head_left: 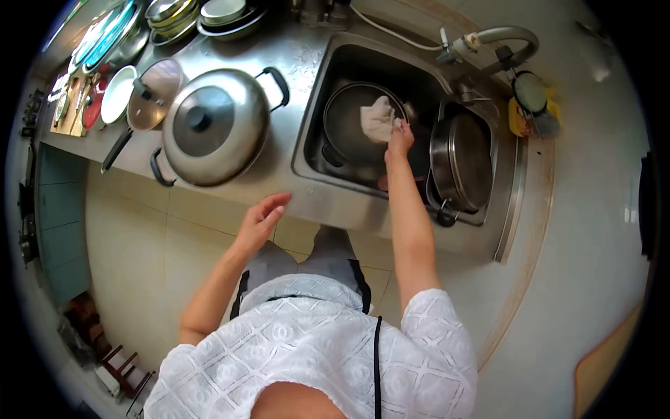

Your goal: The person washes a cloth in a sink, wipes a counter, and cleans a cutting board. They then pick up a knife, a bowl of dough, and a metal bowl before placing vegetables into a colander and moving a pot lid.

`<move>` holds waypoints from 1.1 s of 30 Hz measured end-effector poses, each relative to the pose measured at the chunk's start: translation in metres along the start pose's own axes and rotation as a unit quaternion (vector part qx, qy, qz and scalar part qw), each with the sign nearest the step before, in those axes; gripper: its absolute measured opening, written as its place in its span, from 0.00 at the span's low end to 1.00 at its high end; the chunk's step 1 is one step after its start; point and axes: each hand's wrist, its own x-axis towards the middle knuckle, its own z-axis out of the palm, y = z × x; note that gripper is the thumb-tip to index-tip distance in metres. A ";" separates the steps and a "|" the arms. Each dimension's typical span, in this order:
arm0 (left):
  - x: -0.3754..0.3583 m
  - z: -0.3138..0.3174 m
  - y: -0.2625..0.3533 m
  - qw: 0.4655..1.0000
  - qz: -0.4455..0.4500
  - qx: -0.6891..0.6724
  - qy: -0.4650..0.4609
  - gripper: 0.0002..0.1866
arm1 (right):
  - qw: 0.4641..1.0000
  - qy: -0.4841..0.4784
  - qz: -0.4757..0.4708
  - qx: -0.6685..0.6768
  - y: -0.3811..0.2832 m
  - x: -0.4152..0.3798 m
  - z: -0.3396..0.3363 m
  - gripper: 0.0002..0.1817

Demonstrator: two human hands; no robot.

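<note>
A pale, crumpled cloth (378,120) hangs from my right hand (399,137), whose fingers are closed on its edge. Beneath the cloth, a dark round pan (345,129) with a black side handle lies in the sink basin (310,150). My left hand (264,218) hovers off the counter's front edge, holding nothing, its fingers loosely bent and apart from the thumb. The thing nearest it on the counter is a large steel pot (241,143) with a domed lid, a black knob and two black handles.
At the basin's right, a steel pot (464,164) leans tilted in a smaller basin. The faucet (513,35) arches behind it. Left of the lidded pot stand a glass-lidded pan (152,105) and a white bowl (120,94). Stacked bowls (227,10) line the back.
</note>
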 end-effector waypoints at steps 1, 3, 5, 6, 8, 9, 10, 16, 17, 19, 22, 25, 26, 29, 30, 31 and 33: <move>0.013 0.012 0.006 1.000 0.004 -0.005 -0.008 0.16 | 1.000 0.002 0.012 -0.006 0.013 0.014 0.001 0.17; 0.036 0.031 0.016 1.000 0.003 0.000 0.000 0.16 | 0.985 0.042 -0.036 -0.163 0.033 0.033 0.003 0.21; 0.050 0.042 0.019 1.000 -0.003 0.006 0.010 0.16 | 0.954 -0.019 -0.054 -0.294 0.049 0.042 -0.009 0.23; 0.059 0.046 0.023 1.000 -0.002 0.018 0.019 0.16 | 0.904 -0.076 -0.093 -0.410 0.049 0.048 -0.014 0.26; 0.074 0.052 0.025 0.999 -0.007 0.031 0.029 0.16 | 0.828 -0.062 -0.233 -0.507 0.057 0.055 -0.011 0.26; 0.077 0.053 0.020 0.998 -0.010 0.028 0.055 0.15 | 0.822 -0.091 -0.216 -0.519 0.070 0.050 -0.005 0.26; 0.081 0.057 0.018 0.997 -0.011 0.021 0.078 0.14 | 0.813 -0.118 -0.202 -0.533 0.076 0.047 -0.001 0.25; 0.098 0.060 0.030 0.994 -0.012 0.090 0.055 0.14 | 0.572 -0.377 -0.270 -0.677 0.074 0.066 0.004 0.13; 0.099 0.060 0.028 0.995 -0.013 0.086 0.055 0.14 | 0.676 -0.286 -0.159 -0.660 0.070 0.069 0.008 0.12; 0.097 0.052 0.024 0.994 0.005 0.083 0.064 0.14 | 0.758 -0.094 -0.163 -0.624 0.090 0.060 0.011 0.10; 0.090 0.039 0.025 0.996 0.001 0.075 0.047 0.15 | 0.648 -0.318 -0.255 -0.643 0.124 0.044 -0.008 0.10; 0.083 0.027 0.032 0.995 0.029 0.083 0.040 0.14 | 0.664 -0.312 -0.139 -0.666 0.065 0.050 0.007 0.10; 0.081 0.024 0.034 0.996 0.031 0.074 0.045 0.14 | 0.722 -0.216 -0.047 -0.655 0.058 0.054 0.008 0.09; 0.073 0.020 0.037 0.997 0.029 0.044 0.049 0.13 | 0.811 -0.274 -0.084 -0.510 0.004 0.041 0.018 0.08; 0.071 0.019 0.038 0.998 0.031 0.028 0.056 0.13 | 0.840 -0.313 -0.046 -0.441 -0.020 0.033 0.023 0.08; 0.069 0.015 0.044 0.998 0.039 0.046 0.036 0.14 | 0.870 -0.303 -0.068 -0.384 -0.048 0.020 0.033 0.07; 0.068 0.013 0.046 0.996 0.065 0.058 0.008 0.15 | 0.916 -0.290 -0.098 -0.261 -0.084 0.014 0.032 0.03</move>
